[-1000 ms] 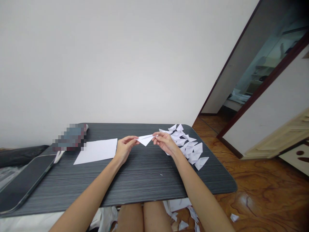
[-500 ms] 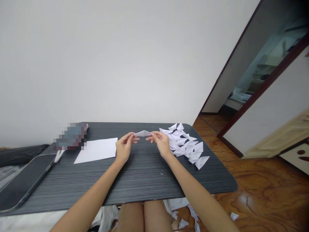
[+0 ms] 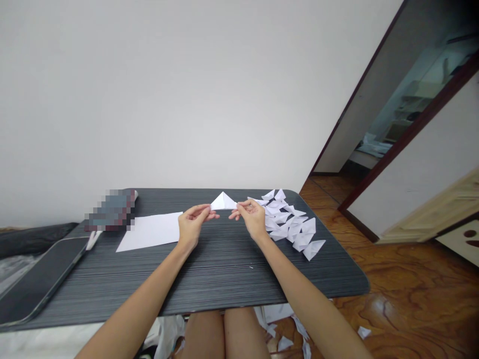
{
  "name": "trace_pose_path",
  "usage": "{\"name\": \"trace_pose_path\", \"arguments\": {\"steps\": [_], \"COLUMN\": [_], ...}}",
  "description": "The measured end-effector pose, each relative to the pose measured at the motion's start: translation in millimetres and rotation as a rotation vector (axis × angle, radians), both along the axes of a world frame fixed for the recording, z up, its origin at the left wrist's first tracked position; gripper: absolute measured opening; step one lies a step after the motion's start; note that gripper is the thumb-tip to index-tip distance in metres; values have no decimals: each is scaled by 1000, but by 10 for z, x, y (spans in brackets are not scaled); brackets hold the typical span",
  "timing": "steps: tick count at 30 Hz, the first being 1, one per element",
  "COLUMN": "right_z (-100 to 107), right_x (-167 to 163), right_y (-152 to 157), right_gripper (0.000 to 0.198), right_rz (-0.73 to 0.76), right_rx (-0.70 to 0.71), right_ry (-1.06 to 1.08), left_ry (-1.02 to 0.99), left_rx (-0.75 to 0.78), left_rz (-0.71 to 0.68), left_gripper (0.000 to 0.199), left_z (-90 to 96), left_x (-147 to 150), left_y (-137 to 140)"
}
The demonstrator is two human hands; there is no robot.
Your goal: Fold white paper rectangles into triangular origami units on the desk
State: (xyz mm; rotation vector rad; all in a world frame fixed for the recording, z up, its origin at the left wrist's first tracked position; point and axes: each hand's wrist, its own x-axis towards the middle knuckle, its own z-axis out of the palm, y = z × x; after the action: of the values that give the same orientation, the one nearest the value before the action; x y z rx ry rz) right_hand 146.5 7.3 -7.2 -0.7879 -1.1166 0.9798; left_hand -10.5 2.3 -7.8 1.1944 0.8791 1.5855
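A small white folded paper boat [image 3: 223, 202] is held up over the dark table, its pointed peak upward. My left hand [image 3: 193, 222] pinches its left tip between thumb and fingers. At the opposite tip, my right hand [image 3: 251, 215] pinches in the same way, the other fingers curled loosely below. Just to the right of that hand lies a cluster of folded paper boats [image 3: 295, 227], several of them overlapping. White paper sheets [image 3: 153, 232] lie flat to the left of my left hand.
The dark wood-grain table [image 3: 220, 279] stands against a white wall. On its left are a blurred-out object [image 3: 112, 209] and a black flat panel with a pale rim [image 3: 45, 279]. Paper scraps [image 3: 285, 344] litter the wooden floor beneath.
The paper boat has tipped so that its triangular face and peak now show, where before it looked thin and flat. Both hands keep hold of its ends.
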Motion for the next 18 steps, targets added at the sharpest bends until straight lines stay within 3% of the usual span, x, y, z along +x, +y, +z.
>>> {"name": "trace_pose_path", "arguments": {"steps": [9,16,18], "right_z": [8,-3,7], "right_x": [71,108,136], "right_y": [-20,-9,-2], "right_gripper": [20,19,31], "right_rz": [95,80,72], "right_rx": [-43,-36,-49], "right_ry": [-5,-61,-105], "left_ry": [-63,68,99], "left_rx": [5,24,18], "left_rz": [-22,-30,-49], "left_gripper": [25,28,35], "left_z": [2,-16,-18], "left_x": [-27,-50,-50], "left_y": [28,51,55]}}
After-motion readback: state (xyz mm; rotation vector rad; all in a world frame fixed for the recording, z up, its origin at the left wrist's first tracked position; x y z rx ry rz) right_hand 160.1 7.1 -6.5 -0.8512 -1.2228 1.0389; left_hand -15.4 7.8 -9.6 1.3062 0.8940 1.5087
